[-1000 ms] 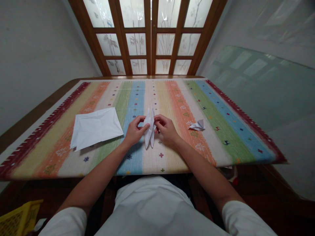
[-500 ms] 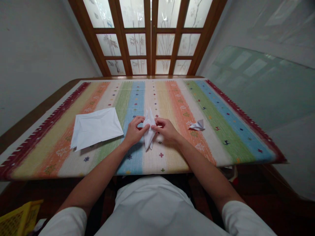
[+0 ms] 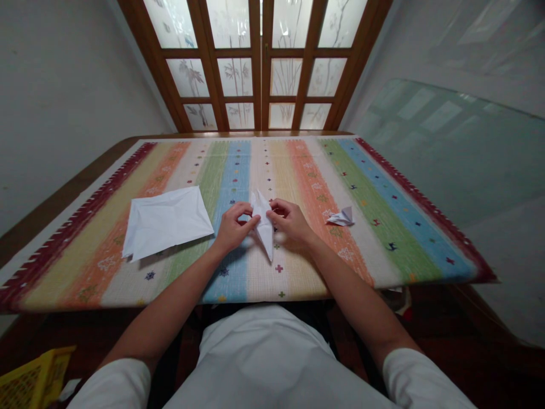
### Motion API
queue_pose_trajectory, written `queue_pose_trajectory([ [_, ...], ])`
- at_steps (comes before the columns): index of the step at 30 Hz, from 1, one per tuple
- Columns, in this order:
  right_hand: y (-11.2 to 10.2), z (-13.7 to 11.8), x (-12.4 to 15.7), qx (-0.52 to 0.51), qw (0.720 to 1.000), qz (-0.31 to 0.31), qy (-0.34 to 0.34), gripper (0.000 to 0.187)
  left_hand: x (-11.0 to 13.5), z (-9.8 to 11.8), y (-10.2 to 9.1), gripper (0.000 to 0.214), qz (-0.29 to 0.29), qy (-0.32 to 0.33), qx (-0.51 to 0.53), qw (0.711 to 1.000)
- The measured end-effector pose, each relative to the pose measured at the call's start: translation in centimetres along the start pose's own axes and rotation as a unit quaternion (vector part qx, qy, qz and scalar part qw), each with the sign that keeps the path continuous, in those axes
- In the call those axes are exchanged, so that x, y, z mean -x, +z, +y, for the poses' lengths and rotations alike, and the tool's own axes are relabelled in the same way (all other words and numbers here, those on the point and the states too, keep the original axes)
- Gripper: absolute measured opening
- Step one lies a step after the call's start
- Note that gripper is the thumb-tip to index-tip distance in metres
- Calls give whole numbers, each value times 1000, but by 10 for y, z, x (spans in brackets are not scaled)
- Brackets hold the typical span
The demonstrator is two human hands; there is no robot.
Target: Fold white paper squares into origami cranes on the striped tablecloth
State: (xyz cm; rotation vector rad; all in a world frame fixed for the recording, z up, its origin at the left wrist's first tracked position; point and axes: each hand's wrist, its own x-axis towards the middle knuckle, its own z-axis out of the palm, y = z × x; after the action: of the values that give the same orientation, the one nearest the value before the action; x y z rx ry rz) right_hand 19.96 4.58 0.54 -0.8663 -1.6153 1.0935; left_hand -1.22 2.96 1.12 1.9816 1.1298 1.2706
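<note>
On striped cloth (image 3: 293,284), flat paper (image 3: 168,221) and small origami (image 3: 342,217) flank two hands (image 3: 233,228) (image 3: 293,221) pinching folded paper (image 3: 264,232).

Daylight enters through the door panes (image 3: 231,23) ahead of me, leaving the floor (image 3: 451,338) dim. The folded paper (image 3: 264,234) between my fingers (image 3: 250,224) looks slightly soft, pale reflections glaze the glass board (image 3: 460,165), and my sleeves (image 3: 117,386) stretch at the edges.

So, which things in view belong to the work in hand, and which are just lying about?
In the work:
folded paper, between left hand and right hand

Lying about:
flat white paper, perhaps spare
small folded piece, untouched
yellow crate, below table level
</note>
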Motion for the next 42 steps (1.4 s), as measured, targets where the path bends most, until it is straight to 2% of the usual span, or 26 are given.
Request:
queue_pose_trajectory([
  [3,-1,-3,1,30,999,7,-9,31,0,0,0,23,-10,17,-4,1000],
  [6,-2,-7,1,40,999,15,-1,32,1,3,1,29,-28,11,-2,1000],
  [10,-4,-11,1,12,999,32,15,40,1,6,1,33,-36,16,13,999],
  [13,-4,-12,0,-19,999,35,23,47,1,7,1,26,-51,22,42,998],
  [19,-3,-15,3,-15,999,33,39,58,3,8,0,33,-86,8,72,994],
  [22,-2,-16,4,-49,996,54,50,59,3,9,0,42,-96,0,102,990],
  [26,-3,-13,2,-151,982,93,72,56,3,9,1,52,-99,-27,156,982],
  [28,-4,-13,1,-165,980,76,74,55,3,8,2,57,-98,-37,166,981],
  [30,-6,-14,1,-140,987,32,67,52,3,6,2,57,-95,-50,158,982],
  [34,-7,-15,1,-115,991,-44,53,42,2,3,1,44,-66,-95,142,983],
  [38,-10,-11,-1,-110,992,-44,43,38,0,4,-1,42,-48,-75,146,985],
  [42,-15,-11,-2,-70,997,-28,28,35,-1,4,-2,53,-48,-49,126,990],
])
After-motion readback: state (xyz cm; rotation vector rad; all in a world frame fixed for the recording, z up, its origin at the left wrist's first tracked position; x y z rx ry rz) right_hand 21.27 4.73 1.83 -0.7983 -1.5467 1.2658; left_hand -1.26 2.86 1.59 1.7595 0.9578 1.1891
